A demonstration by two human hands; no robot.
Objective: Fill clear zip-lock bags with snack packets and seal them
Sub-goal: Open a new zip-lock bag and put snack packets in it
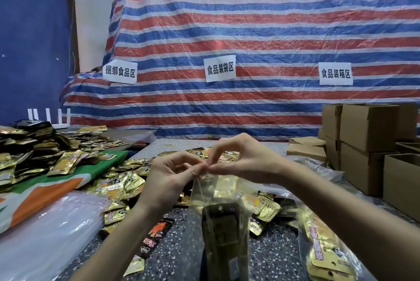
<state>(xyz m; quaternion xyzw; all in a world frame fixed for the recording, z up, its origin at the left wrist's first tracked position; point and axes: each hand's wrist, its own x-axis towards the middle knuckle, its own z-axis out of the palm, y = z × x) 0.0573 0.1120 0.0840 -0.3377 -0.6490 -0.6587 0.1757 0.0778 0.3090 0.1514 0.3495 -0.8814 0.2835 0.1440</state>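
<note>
Both hands, left (pixel 169 173) and right (pixel 244 159), apparently pinch the filled zip-lock bag (pixel 218 212) by its top edge

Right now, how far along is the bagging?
Done: one filled bag lies on the table at the right, though its seal is unclear. In hand: the left hand and right hand pinch the top edge of a packet-loaded zip-lock bag, apparently sealing it. Left: many loose snack packets and a stack of empty bags wait on the left.

Left hand (pixel 172 174) and right hand (pixel 241 160) pinch the top edge of a packet-filled clear bag (pixel 218 212) above the speckled table (pixel 181 255).
</note>
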